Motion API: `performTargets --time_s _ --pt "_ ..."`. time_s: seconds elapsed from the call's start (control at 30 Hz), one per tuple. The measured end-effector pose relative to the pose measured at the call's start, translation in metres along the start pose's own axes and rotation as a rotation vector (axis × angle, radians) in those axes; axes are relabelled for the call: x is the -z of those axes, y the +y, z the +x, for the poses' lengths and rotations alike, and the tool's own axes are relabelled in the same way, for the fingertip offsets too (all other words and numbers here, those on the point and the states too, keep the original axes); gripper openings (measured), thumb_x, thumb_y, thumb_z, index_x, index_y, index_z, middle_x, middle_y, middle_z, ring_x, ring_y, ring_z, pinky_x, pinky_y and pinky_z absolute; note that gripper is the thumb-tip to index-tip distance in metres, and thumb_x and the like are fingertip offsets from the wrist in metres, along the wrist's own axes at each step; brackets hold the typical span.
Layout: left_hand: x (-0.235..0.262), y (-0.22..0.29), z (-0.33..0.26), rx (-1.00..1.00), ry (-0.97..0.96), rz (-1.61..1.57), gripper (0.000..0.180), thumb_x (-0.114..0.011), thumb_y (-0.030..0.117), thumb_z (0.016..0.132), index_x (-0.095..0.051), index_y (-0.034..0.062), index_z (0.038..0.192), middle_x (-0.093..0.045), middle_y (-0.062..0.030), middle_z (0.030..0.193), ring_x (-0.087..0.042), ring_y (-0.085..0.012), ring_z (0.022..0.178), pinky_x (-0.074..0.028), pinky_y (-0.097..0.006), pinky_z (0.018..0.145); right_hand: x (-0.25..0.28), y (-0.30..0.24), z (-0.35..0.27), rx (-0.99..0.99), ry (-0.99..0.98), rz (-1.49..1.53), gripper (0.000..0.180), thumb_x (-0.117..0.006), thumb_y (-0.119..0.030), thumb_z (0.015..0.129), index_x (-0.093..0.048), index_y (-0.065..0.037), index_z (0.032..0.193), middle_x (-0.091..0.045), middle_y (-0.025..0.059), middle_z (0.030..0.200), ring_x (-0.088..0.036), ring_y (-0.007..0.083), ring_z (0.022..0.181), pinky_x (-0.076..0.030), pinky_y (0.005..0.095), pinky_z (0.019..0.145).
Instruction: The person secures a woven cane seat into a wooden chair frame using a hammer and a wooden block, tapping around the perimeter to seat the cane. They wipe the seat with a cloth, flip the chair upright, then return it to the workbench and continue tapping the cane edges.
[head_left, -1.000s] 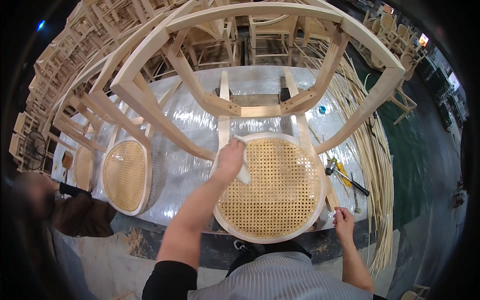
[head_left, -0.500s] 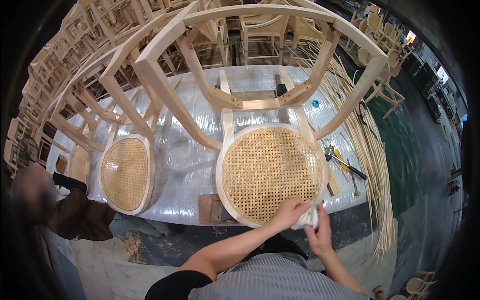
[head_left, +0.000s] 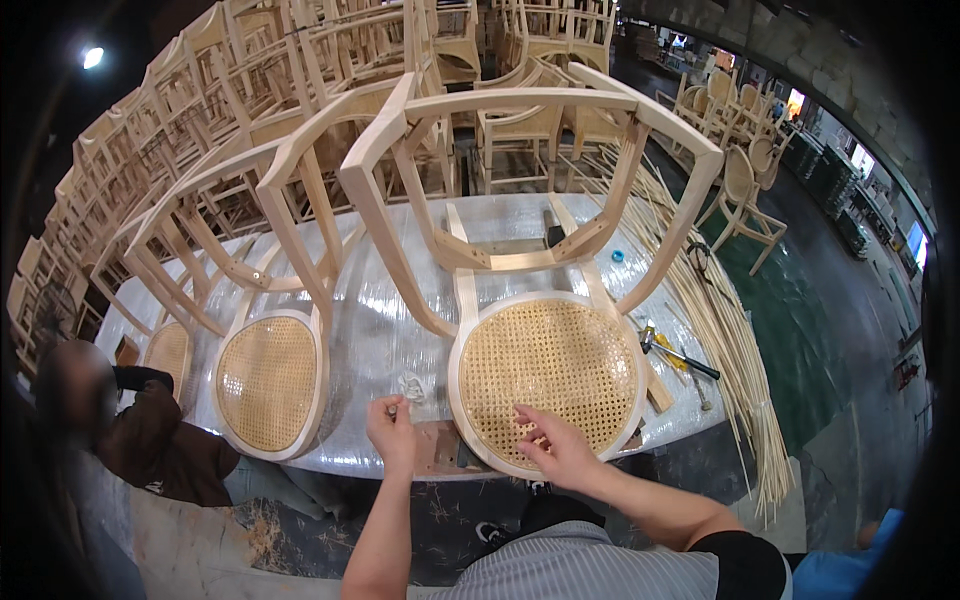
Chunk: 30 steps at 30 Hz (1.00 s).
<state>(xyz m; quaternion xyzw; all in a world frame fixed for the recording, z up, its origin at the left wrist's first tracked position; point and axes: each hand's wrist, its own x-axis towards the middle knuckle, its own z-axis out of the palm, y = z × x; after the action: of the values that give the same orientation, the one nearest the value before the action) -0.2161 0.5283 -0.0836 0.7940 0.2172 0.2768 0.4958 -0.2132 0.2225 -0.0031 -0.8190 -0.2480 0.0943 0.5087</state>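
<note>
A chair frame lies on its back, and its round woven cane backrest [head_left: 548, 370] with a pale wooden rim faces up in front of me. Over the near part of the cane is my right hand [head_left: 560, 448], open, its fingers apart and bent, with nothing visible in them. Left of the rim, my left hand [head_left: 391, 428] is closed, thumb against fingers; a small dark bit shows between them, too small to make out. Just beyond it, a crumpled white cloth [head_left: 412, 388] lies on the plastic-covered table [head_left: 380, 330].
A hammer [head_left: 685, 358] and a yellow-handled tool [head_left: 660, 346] lie right of the backrest, near long cane strips [head_left: 735, 370]. Another caned chair back [head_left: 268, 385] lies to the left, by a person in brown [head_left: 170, 440]. Stacked chair frames [head_left: 330, 90] stand behind. A blue roll [head_left: 617, 256] sits farther back.
Both hands have let go of the white cloth, now lying left of the backrest. My left hand has moved left; my right hand has come over the cane. The view has tilted up.
</note>
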Motion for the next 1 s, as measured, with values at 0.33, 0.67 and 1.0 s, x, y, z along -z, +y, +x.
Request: performTargets --time_s 0.33,0.67,1.0 --pt "-0.003 -0.016 -0.101 0.589 -0.629 -0.367 0.034 -0.071 0.016 0.103 -0.065 0.0013 0.133 -0.075 -0.0090 0.119 -0.071 -0.0252 0.107 -0.058 -0.040 0.091 0.212 -0.088 0.217 0.639 0.197 -0.795 0.060 -0.076 -0.027 0.094 -0.057 -0.009 0.148 -0.066 0.0208 0.126 -0.064 0.0412 0.119 -0.053 0.0492 0.101" --pt "-0.105 0.000 -0.208 1.206 -0.677 -0.740 0.068 -0.073 0.042 0.103 -0.053 -0.0038 0.149 -0.068 -0.0235 0.136 -0.069 -0.0315 0.119 -0.057 -0.045 0.101 0.323 -0.147 0.460 0.202 -0.218 -1.290 0.078 -0.086 -0.047 0.078 -0.062 -0.004 0.139 -0.070 0.0227 0.130 -0.065 0.0399 0.126 -0.052 0.0470 0.108" --pt "-0.141 -0.029 -0.214 1.425 -0.767 -1.403 0.069 -0.065 0.054 0.103 -0.058 -0.0027 0.142 -0.071 -0.0237 0.130 -0.066 -0.0323 0.124 -0.053 -0.047 0.107 0.320 -0.169 0.428 0.405 0.009 -1.276 0.037 -0.070 -0.025 0.084 -0.077 -0.006 0.115 -0.077 0.0207 0.113 -0.074 0.0395 0.108 -0.060 0.0490 0.094"
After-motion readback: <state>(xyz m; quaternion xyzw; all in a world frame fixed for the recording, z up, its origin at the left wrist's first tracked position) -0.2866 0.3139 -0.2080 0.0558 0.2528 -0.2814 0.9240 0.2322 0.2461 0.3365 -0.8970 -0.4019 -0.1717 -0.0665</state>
